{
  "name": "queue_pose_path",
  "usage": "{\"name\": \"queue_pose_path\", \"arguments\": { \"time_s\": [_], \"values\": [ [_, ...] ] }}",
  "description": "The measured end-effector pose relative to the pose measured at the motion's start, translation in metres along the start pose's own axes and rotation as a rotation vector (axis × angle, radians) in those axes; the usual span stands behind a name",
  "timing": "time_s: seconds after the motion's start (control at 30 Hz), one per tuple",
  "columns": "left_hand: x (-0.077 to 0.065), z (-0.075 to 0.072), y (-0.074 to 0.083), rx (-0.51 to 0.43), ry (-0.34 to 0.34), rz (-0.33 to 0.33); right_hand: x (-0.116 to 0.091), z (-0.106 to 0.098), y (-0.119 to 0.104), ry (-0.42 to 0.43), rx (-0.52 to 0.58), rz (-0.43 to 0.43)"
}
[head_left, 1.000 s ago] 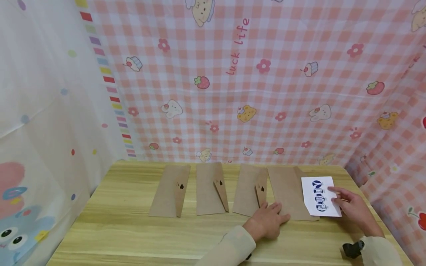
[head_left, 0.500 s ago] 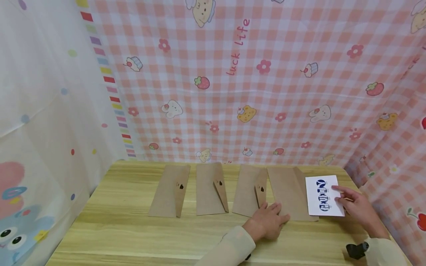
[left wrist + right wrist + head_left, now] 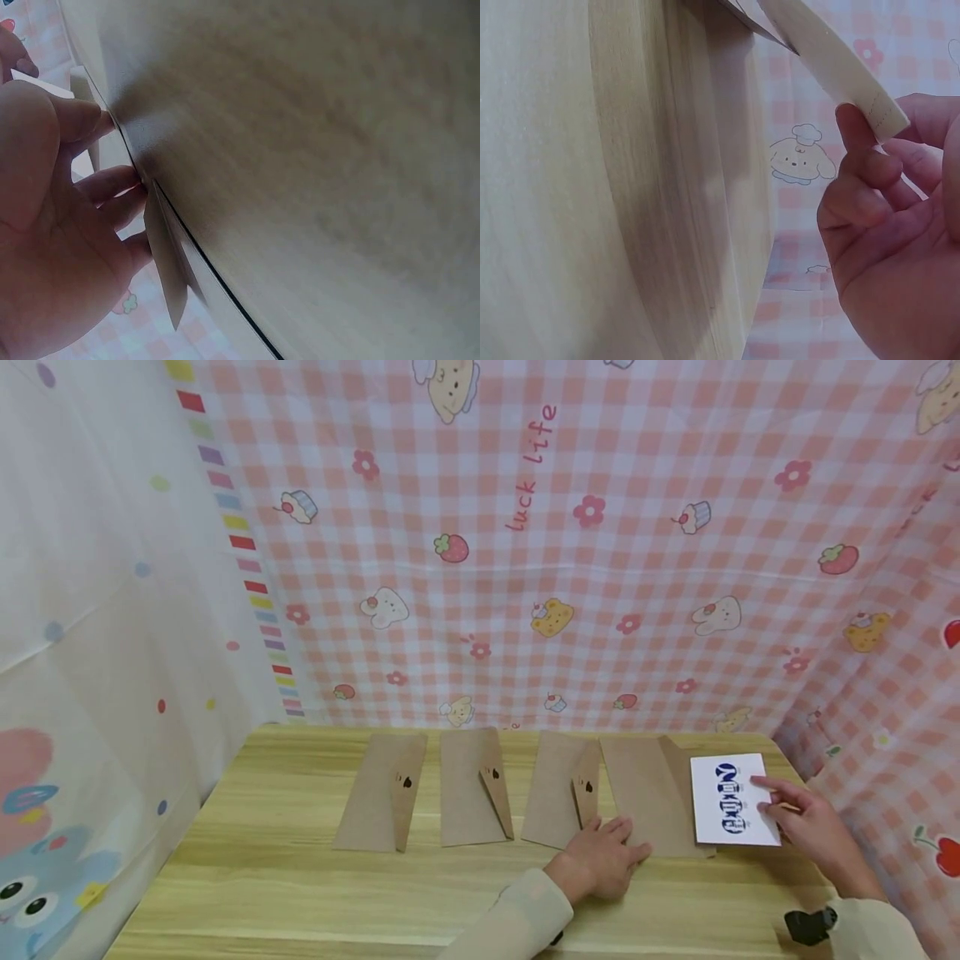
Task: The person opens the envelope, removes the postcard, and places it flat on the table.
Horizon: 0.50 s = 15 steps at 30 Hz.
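Pinched between the thumb and fingers of my right hand is a white card with dark blue printed lettering. Its left side overlaps the unfolded flap of a brown paper envelope in the head view. The right wrist view has the card bent slightly, lifted off the tabletop at the gripped end. My left hand lies with fingers extended over the near edge of that envelope, beside the folded flap of a neighbouring brown envelope. In the left wrist view, the fingertips of my left hand rest on the surface.
Two more brown envelopes, one far left and one beside it, lie in the same row, flaps folded over with small heart prints. A light wooden table bears everything. Behind it hangs a pink checked cloth.
My right hand has drawn the card a little to the right, away from the envelope's body. My left hand has stayed in place. The head view has shifted slightly.
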State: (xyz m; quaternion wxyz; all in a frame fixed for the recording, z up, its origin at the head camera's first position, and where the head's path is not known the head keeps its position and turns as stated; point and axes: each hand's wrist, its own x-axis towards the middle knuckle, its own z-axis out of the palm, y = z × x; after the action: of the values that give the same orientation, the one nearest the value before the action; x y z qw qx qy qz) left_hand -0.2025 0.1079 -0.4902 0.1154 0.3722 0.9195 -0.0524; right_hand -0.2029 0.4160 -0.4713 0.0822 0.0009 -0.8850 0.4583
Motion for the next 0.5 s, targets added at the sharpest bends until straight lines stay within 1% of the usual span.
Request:
{"name": "queue_pose_path", "arguments": {
  "time_s": [0.17, 0.4, 0.5],
  "values": [
    [0.0009, 0.0003, 0.0001, -0.007, -0.010, -0.005, -0.0022, -0.0004, -0.0028, -0.016, -0.025, 0.033],
    [-0.0005, -0.0007, -0.0007, -0.013, -0.019, -0.008, -0.0063, -0.0022, -0.0060, -0.046, 0.011, 0.061],
    [-0.0008, -0.0020, -0.0008, -0.015, -0.019, -0.005, -0.0083, -0.0036, -0.0059, -0.066, 0.006, 0.065]
  ]
}}
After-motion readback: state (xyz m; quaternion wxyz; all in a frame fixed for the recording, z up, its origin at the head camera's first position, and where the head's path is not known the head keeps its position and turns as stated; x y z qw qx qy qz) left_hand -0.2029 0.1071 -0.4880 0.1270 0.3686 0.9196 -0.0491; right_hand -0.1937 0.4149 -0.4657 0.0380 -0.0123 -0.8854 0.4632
